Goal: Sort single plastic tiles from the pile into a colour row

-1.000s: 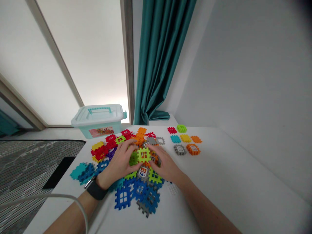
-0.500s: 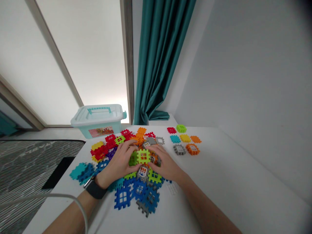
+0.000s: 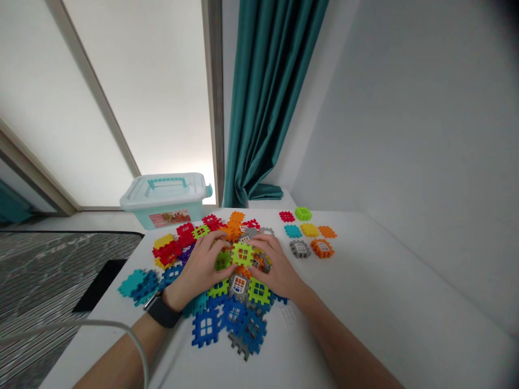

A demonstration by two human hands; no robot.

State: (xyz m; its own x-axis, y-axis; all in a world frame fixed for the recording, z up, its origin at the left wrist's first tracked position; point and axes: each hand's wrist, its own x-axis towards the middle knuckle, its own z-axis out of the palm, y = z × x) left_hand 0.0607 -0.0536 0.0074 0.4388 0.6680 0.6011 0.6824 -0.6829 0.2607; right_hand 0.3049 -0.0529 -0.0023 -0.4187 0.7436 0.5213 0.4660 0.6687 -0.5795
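Both my hands are over the middle of a heap of plastic waffle blocks (image 3: 211, 319) in many colours. My left hand (image 3: 198, 273), with a black watch strap (image 3: 162, 312) on its wrist, grips a darker green block (image 3: 222, 261). My right hand (image 3: 275, 267) cups the far side of a lime green block (image 3: 242, 254), with an orange and grey block (image 3: 256, 262) partly under its fingers. The green blocks seem joined, held between my hands. A grey window block (image 3: 239, 286) lies just below them, and blue blocks spread toward me.
A small set of blocks (image 3: 308, 232) lies apart on the white table (image 3: 365, 281) to the right. A lidded plastic box (image 3: 166, 201) with a turquoise handle stands behind the heap. A pale cable (image 3: 101, 322) crosses the lower left above a striped floor mat (image 3: 52, 275).
My hands have drawn slightly closer together, and the lime green block has shifted a little up and to the right with them.
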